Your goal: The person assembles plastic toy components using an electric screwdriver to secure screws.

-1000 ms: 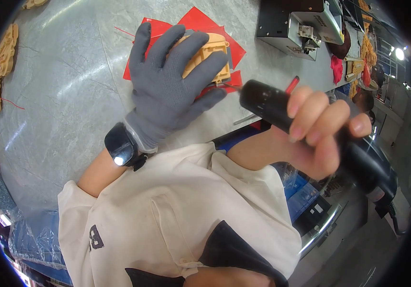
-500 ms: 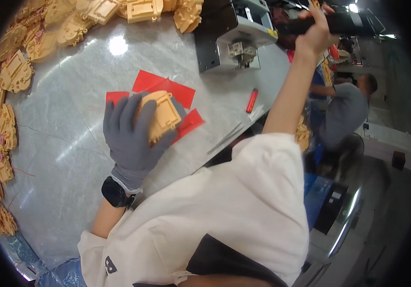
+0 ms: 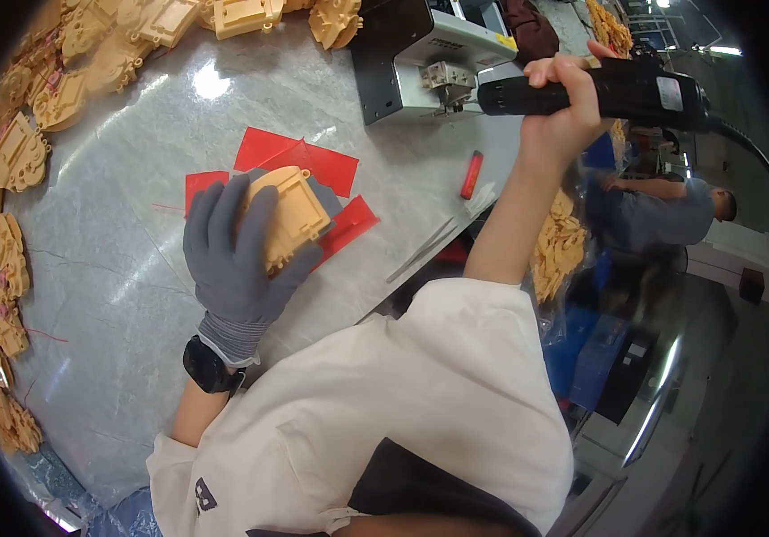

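Observation:
My left hand, in a grey glove, grips a pale orange plastic housing just above the table. Its fingers wrap over the left side, and a molded rectangular recess faces up. Grey material, perhaps the glove, shows behind its right edge. Farther right, my bare right hand is wrapped round a black electric screwdriver with a cable at its rear. The driver's front end points left, close to the metal block on the front of a screw feeder machine. Whether its bit touches the block is hard to tell.
Red sheets lie under and around the housing. A red tube and metal tweezers are near the table's right edge. Many similar housings line the left and far sides. Another person works at the right.
My right hand has brought the screwdriver down and left to the feeder machine's front. My left hand keeps hold of the housing in nearly the same place.

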`<state>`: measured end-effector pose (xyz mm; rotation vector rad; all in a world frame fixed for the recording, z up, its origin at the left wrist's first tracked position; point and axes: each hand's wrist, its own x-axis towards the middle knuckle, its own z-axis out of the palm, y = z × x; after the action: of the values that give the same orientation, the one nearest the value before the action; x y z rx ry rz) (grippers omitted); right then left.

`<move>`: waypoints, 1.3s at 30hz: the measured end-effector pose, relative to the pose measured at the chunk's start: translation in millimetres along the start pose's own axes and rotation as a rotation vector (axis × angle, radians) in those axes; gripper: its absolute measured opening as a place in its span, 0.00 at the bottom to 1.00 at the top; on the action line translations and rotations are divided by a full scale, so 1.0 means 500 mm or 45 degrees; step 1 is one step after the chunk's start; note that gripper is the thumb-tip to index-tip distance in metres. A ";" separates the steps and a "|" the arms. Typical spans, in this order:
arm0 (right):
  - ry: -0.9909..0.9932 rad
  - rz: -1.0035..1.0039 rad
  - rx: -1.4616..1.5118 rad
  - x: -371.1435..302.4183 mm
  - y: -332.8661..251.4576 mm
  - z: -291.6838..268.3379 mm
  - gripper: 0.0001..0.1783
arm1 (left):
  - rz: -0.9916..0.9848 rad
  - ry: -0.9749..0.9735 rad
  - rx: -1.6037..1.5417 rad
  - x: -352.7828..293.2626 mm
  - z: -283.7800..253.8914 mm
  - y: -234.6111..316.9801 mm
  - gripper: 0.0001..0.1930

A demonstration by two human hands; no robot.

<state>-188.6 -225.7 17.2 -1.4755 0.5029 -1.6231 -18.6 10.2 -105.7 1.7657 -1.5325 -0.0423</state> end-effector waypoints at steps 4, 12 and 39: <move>-0.003 -0.006 -0.149 -0.013 0.038 0.012 0.18 | 0.007 0.011 0.017 -0.001 -0.001 0.002 0.34; -0.057 0.222 0.082 -0.134 -0.011 0.009 0.21 | 0.000 0.109 -0.170 -0.005 0.006 -0.019 0.33; -0.005 0.004 -0.119 -0.030 0.042 0.023 0.13 | -0.018 0.114 -0.211 -0.033 -0.011 -0.023 0.31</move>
<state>-172.0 -222.1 -5.3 -1.5450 0.5853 -1.6129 -10.7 26.9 -115.7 1.6258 -1.4115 -0.0936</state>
